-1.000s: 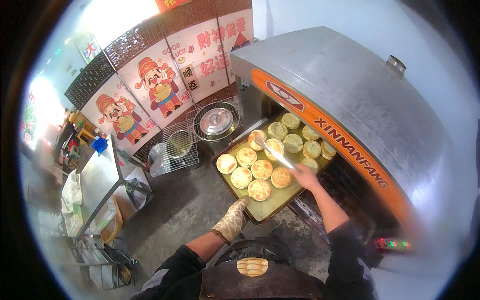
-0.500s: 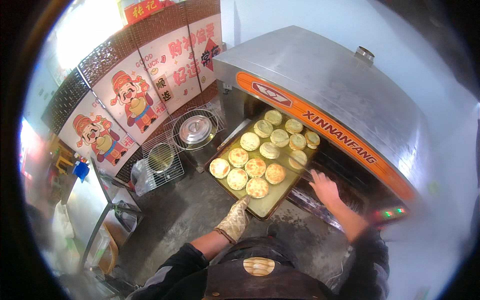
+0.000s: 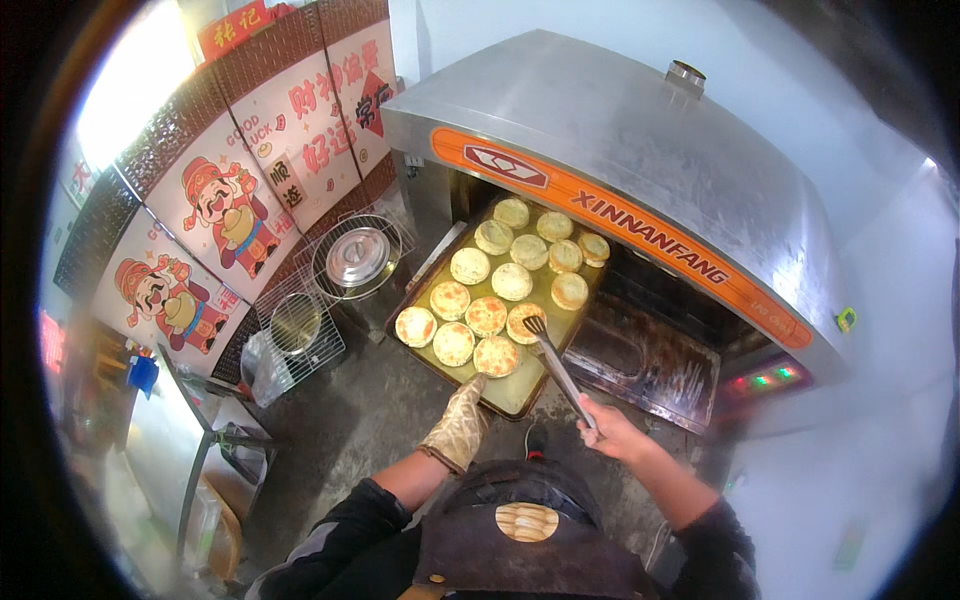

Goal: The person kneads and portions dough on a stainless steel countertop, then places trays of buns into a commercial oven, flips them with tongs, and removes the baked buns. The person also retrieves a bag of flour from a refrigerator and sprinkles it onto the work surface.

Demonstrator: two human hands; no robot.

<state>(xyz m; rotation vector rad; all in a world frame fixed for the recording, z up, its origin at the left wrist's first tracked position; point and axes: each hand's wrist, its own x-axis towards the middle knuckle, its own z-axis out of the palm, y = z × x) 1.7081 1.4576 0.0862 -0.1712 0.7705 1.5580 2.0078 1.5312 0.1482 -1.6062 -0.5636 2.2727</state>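
A dark-rimmed baking tray [image 3: 515,395] juts at a slant out of the oven mouth, with several round flatbreads [image 3: 486,316] on it. The near ones are browned on top, the far ones paler. My left hand [image 3: 457,425], in a patterned oven mitt, grips the tray's near edge beside the closest flatbread; the mitt hides its fingers. In my bare right hand [image 3: 608,428] are metal tongs [image 3: 563,375], fingers wrapped round the handle end. Their slotted tip lies over the right-hand browned flatbread; I cannot tell whether it touches.
The steel oven [image 3: 600,120] with an orange front panel stands ahead and right. Left of the tray are a lidded pot [image 3: 358,257] and a wire rack [image 3: 305,340] before a folding screen [image 3: 225,215]. A metal table [image 3: 165,450] stands at far left.
My right hand has drawn back toward me with the tongs, whose tip moved from the farther flatbreads to a near browned one. My left hand stays at the tray edge. The whole view has shifted.
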